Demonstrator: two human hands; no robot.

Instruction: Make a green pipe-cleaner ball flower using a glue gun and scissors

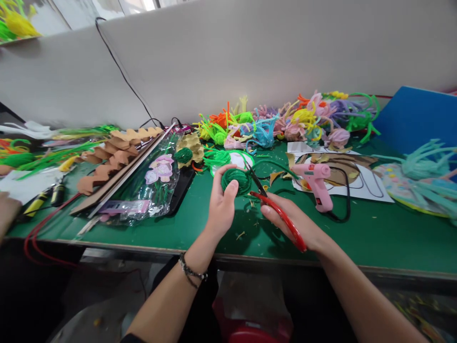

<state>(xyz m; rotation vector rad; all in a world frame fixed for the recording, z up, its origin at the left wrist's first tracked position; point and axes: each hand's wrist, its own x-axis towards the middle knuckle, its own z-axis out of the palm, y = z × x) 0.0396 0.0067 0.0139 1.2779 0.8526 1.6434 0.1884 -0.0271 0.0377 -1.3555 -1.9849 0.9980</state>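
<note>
On my feed, L hand [221,205] curls round the green coil [242,177], thumb across its front, prob. to steady it above the table [357,236]. R hand [299,217] grips red scissors [285,220], tips by coil; glue gun [316,178] sits R, prob. for reach.

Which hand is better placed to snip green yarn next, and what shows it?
Probably the right hand: it holds the red-handled scissors close beside the green yarn ball, which the left hand is gripping.
</note>
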